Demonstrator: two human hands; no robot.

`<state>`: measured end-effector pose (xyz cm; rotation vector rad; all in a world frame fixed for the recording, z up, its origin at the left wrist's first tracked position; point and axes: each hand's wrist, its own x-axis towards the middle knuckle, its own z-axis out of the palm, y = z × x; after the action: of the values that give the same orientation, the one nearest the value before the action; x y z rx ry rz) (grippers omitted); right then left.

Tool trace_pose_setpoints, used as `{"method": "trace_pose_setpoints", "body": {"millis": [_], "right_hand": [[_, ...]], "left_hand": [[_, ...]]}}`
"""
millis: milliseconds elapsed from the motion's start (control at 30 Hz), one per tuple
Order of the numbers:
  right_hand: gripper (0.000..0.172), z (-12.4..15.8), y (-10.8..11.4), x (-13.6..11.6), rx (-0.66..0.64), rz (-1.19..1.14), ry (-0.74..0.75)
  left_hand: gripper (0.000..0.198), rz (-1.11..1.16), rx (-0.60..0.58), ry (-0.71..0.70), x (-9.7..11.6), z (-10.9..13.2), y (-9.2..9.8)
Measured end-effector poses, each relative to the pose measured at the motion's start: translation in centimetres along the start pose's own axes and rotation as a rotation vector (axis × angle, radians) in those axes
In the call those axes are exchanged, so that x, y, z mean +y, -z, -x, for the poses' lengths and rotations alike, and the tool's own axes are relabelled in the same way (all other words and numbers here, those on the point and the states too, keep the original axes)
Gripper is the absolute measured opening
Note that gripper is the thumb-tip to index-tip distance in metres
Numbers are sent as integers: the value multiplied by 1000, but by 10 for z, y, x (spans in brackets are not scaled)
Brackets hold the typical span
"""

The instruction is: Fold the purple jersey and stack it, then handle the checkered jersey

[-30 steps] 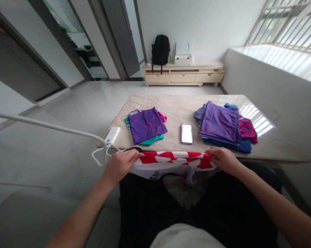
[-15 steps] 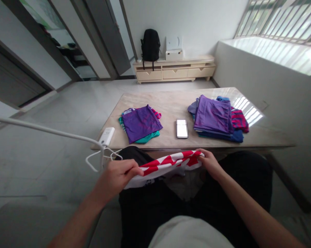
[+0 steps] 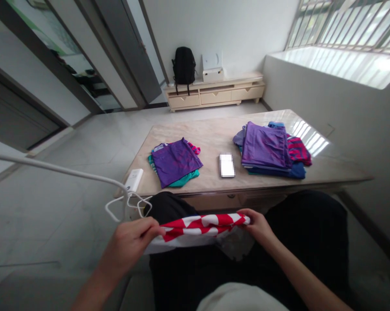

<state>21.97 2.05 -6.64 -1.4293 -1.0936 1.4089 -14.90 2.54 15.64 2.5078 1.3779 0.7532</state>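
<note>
**Pinching a checked jersey out flat above the lap**

Both grips are closed on the cloth. The left hand [image 3: 128, 246] holds a fuller fold in its curled fingers, while the right hand [image 3: 258, 226] takes a narrower pinch at the fingertips. Between them, the red-and-white checked jersey [image 3: 201, 229] spans a shallow band over the person's dark trousers [image 3: 308, 224], just short of the table [image 3: 211, 129]. Even tension with both hands level seems the best way to keep this edge straight, and the left hand's bunched hold could be eased to match the right's. The white lower part of the jersey sags and creases below the checks. Farther out on the table lie a folded purple-topped stack [image 3: 175, 162], a larger purple pile [image 3: 264, 147], and a blurred flat device [image 3: 227, 165] between them. A white charger block [image 3: 134, 179] sits near the left edge, with its white cable [image 3: 117, 211] looping down.
</note>
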Motion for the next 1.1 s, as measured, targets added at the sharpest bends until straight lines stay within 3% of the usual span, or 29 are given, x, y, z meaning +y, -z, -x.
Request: {"method": "trace_pose_setpoints", "body": {"millis": [100,300,533,633,767,933,1100], "right_hand": [[39,-2,4,2,22,50,66],[31,-2,-4,12,27,68,93],[29,-22,-12,5,56,-23,69],[40,-41,-33,-1,19,-145,17],[51,-67,-87,-1,-64,-310,-91],[45,-95,-148,4,-28,-438,-136],[47,-108,-155,-5,97,-496,-46]], "left_hand": [[50,-3,15,126,-9,-3,-5],[53,61,-71,343,-14,-11,-14],[54,89,-162,461,-7,-2,-6],[57,74,-156,532,-8,8,-2],[61,61,-150,613,-17,28,-1],[62,43,-101,718,-38,62,-3],[56,-2,95,883,-52,95,-10]]}}
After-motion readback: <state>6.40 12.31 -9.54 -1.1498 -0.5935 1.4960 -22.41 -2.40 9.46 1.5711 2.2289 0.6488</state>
